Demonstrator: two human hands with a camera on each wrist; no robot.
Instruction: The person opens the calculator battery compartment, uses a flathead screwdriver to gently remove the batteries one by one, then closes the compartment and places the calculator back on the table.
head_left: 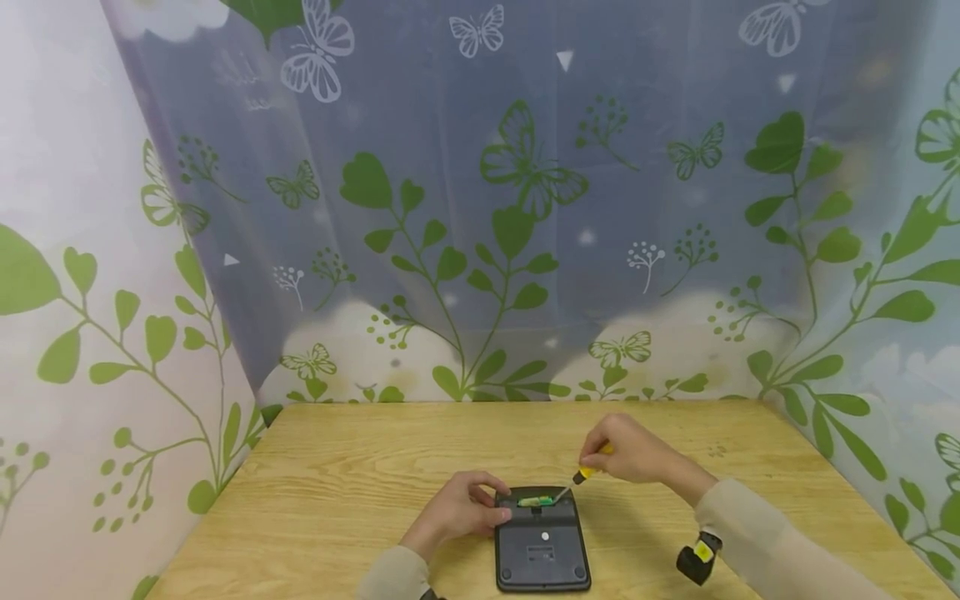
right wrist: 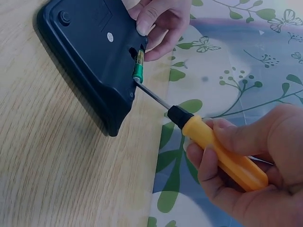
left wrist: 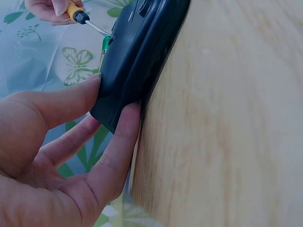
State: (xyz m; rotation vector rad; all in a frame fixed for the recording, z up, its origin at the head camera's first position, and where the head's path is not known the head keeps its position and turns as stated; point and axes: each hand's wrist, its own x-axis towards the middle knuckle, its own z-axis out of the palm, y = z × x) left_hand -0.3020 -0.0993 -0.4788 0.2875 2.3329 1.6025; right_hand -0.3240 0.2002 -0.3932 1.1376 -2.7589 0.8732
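Observation:
A black calculator lies face down on the table, its back and small battery recess turned up. In that recess sits a green battery. My left hand grips the calculator's left upper edge, thumb on the back and fingers along the side. My right hand holds a screwdriver by its yellow handle, with a black collar at the shaft. The metal tip meets the end of the battery nearest the right hand, as the right wrist view shows.
The wooden table runs back to a hanging cloth printed with leaves and butterflies, which also covers both sides. A black wrist camera is strapped at the right sleeve. A round white sticker marks the calculator's back.

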